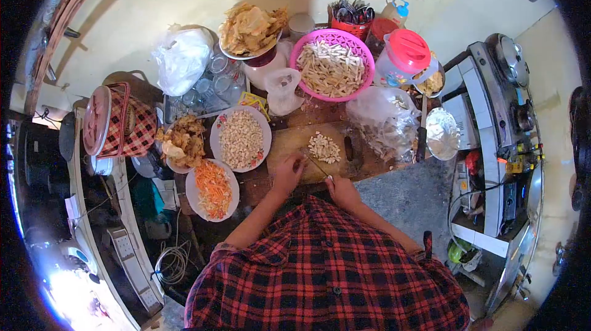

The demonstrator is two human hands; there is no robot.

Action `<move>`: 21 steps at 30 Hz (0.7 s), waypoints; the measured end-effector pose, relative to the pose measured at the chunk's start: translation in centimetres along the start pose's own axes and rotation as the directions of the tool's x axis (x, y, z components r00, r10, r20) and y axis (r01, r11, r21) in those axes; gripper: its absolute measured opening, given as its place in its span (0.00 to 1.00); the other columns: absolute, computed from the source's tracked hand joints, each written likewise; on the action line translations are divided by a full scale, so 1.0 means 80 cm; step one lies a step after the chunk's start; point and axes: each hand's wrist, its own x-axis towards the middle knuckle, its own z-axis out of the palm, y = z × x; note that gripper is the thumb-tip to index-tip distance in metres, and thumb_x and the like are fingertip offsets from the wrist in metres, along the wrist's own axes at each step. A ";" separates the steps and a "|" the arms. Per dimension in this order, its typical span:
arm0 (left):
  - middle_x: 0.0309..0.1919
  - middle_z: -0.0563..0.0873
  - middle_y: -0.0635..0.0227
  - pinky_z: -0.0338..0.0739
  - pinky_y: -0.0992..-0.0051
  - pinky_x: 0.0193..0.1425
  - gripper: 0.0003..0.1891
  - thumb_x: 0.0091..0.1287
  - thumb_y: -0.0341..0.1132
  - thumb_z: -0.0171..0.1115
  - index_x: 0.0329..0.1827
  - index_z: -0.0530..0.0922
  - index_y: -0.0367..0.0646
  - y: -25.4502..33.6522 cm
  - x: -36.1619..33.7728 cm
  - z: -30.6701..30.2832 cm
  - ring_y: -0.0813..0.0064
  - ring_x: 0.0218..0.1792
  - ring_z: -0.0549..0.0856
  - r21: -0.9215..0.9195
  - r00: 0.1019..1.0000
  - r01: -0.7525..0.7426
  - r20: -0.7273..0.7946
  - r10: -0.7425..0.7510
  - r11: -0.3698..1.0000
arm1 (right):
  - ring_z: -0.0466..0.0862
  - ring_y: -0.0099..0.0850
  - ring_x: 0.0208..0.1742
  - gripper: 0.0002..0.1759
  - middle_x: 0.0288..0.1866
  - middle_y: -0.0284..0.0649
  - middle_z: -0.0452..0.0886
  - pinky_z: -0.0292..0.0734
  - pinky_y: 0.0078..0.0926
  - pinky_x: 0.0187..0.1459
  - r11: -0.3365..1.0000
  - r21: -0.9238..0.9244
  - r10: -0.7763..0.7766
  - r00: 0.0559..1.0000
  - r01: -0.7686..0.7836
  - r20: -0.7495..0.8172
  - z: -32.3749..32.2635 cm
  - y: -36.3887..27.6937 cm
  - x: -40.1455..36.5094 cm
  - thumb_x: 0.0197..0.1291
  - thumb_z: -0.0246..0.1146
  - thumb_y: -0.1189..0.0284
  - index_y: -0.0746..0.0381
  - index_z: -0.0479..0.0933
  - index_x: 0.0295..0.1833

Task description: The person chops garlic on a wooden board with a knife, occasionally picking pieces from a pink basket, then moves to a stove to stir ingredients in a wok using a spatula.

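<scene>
My right hand [343, 192] is closed round the handle of a small knife [319, 167] over the wooden cutting board [284, 141]. Its blade points up and left, toward my left hand [289, 172]. The fingers of my left hand are bent together at the board's left part; what they hold, if anything, is too small to make out. Just above the knife lies a pile of small pale diced pieces [324, 148]. Left of the board is a white plate [266, 131] of similar diced pieces. Beyond the board, a pink basket [370, 72] holds pale cut strips.
A plate of shredded orange and white food [213, 191] and some fried pieces [184, 140] are at the left. A large knife [422, 128], plastic bag [385, 122] and foil-like bowl [442, 134] lie right. Glasses [209, 85] stand on a tray; a stove [502, 97] is far right.
</scene>
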 end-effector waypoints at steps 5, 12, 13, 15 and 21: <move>0.34 0.81 0.56 0.75 0.66 0.40 0.06 0.55 0.30 0.61 0.33 0.79 0.37 -0.026 -0.003 0.016 0.57 0.34 0.80 0.069 1.000 -0.006 0.017 0.005 0.998 | 0.79 0.55 0.30 0.21 0.27 0.57 0.78 0.74 0.51 0.33 0.993 -0.111 0.051 0.998 -0.046 0.040 -0.009 -0.029 -0.004 0.64 0.47 0.58 0.67 0.69 0.43; 0.33 0.80 0.55 0.74 0.63 0.40 0.06 0.54 0.30 0.60 0.31 0.78 0.36 -0.021 -0.004 0.012 0.54 0.35 0.80 0.076 0.999 -0.035 -0.008 0.036 0.996 | 0.80 0.53 0.29 0.20 0.26 0.56 0.79 0.74 0.49 0.32 0.982 -0.179 0.060 0.998 -0.055 0.023 0.010 -0.021 -0.004 0.64 0.46 0.58 0.68 0.68 0.42; 0.33 0.80 0.55 0.74 0.63 0.40 0.06 0.54 0.30 0.60 0.31 0.78 0.36 -0.019 -0.004 0.010 0.54 0.35 0.80 0.078 0.999 -0.036 -0.012 0.037 0.996 | 0.80 0.53 0.29 0.20 0.26 0.56 0.79 0.74 0.49 0.32 0.979 -0.191 0.076 0.997 -0.071 0.019 0.011 -0.022 -0.004 0.64 0.46 0.59 0.68 0.69 0.41; 0.32 0.80 0.54 0.73 0.62 0.41 0.06 0.53 0.30 0.60 0.30 0.77 0.35 -0.016 -0.006 0.011 0.53 0.35 0.79 0.063 1.000 0.008 -0.005 -0.008 0.998 | 0.80 0.53 0.29 0.20 0.26 0.56 0.79 0.74 0.49 0.32 0.975 -0.205 0.091 0.996 -0.086 0.016 0.014 -0.021 -0.005 0.64 0.46 0.59 0.68 0.69 0.41; 0.31 0.80 0.53 0.74 0.62 0.40 0.06 0.54 0.30 0.60 0.31 0.78 0.36 -0.023 -0.005 0.014 0.53 0.34 0.80 0.043 0.999 -0.019 -0.037 0.020 0.999 | 0.79 0.55 0.31 0.17 0.26 0.58 0.77 0.73 0.51 0.34 0.986 -0.147 0.078 0.997 -0.075 0.011 0.014 -0.032 -0.003 0.63 0.48 0.63 0.69 0.69 0.37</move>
